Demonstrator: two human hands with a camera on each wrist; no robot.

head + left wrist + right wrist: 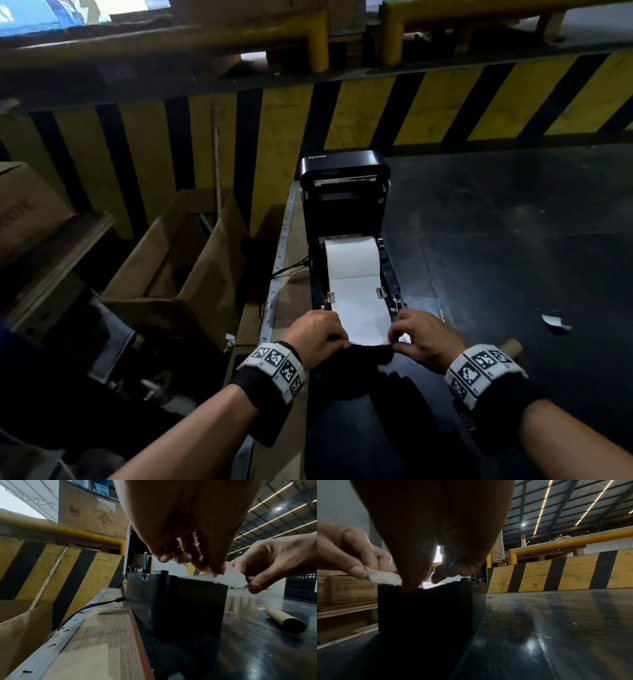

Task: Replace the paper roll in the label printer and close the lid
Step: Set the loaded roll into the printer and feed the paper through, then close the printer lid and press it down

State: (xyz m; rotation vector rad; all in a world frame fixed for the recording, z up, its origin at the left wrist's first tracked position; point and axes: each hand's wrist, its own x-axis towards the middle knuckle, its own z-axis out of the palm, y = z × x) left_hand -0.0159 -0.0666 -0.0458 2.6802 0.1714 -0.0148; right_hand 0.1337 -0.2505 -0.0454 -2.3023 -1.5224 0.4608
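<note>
A black label printer (352, 294) stands on the dark table with its lid (344, 178) raised upright. A white paper roll (352, 260) sits in its bay, and a paper strip (363, 318) runs forward over the front edge. My left hand (317, 337) pinches the strip's near left corner. My right hand (423, 337) pinches its near right corner. In the left wrist view the left hand (193, 555) presses down on the paper strip (229, 577) above the printer (173, 601). The right wrist view shows the right hand (436, 561) over the printer (428, 608).
An empty cardboard core (512, 347) lies on the table by my right wrist, also as the core (284, 620). A paper scrap (555, 322) lies farther right. Open cardboard boxes (178, 267) stand left of the table. A yellow-and-black striped barrier (445, 109) runs behind. A cable (89, 607) leaves the printer's left side.
</note>
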